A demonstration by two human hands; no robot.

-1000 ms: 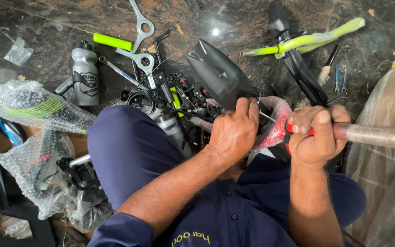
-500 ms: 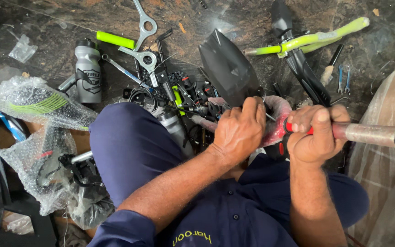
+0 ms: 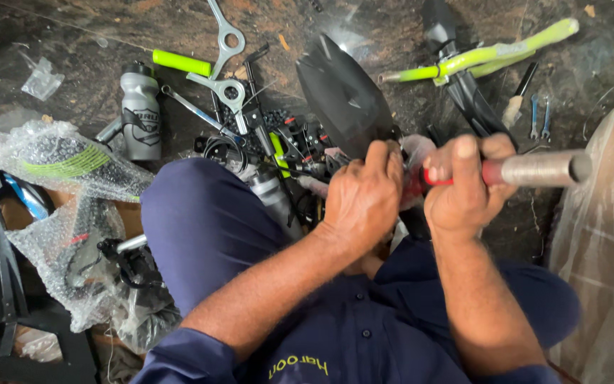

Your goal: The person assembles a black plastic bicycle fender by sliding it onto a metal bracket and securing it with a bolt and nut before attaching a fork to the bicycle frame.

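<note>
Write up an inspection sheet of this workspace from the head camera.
Surface: dark stained floor, littered with tools and parts.
Job's things: metal tube with a red section, gripped by the right hand; the left hand works at its inner end, at some clear plastic wrap.
Clutter: grey water bottle, flat spanners, black saddle, lime-green tubes, bubble-wrapped parts.
Grippers: both hands closed, right around the tube; what the left fingers pinch is hidden.
Cables: thin black cable coil by the knee.
Surroundings: plastic-wrapped bundle at the right edge.
</note>
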